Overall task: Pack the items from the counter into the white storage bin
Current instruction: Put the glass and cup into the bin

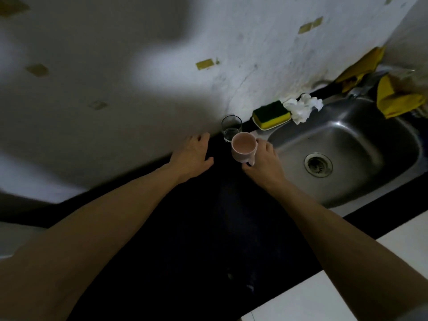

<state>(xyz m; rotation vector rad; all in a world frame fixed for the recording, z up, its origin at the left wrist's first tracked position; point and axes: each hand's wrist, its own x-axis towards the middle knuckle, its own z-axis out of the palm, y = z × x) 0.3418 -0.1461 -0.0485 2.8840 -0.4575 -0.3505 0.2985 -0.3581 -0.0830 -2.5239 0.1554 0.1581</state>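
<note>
1. The right grip (261, 163) is curled round a pink cup (244, 147), fingers wrapped on the cup's right side, at the back of the black worktop (231, 228).
2. The cup is mouth-up and tipped slightly, just left of the steel sink (361, 126). Whether its base touches the worktop cannot be told.
3. A clear glass (231, 128) stands upright just behind the cup, close against the white wall (115, 66).
4. The left grip (192, 156) is spread, palm down and holding nothing. It is left of the glass, with its fingertips near the foot of the wall.
5. A green-and-yellow sponge (272, 113) lies on a pale dish (266, 128) behind the sink's near-left corner, with a crumpled white tissue (302, 107) touching its right end.
6. Yellow cloths (391, 98) hang at the sink's far right corner, and the drain (318, 164) shows in the basin floor.
</note>
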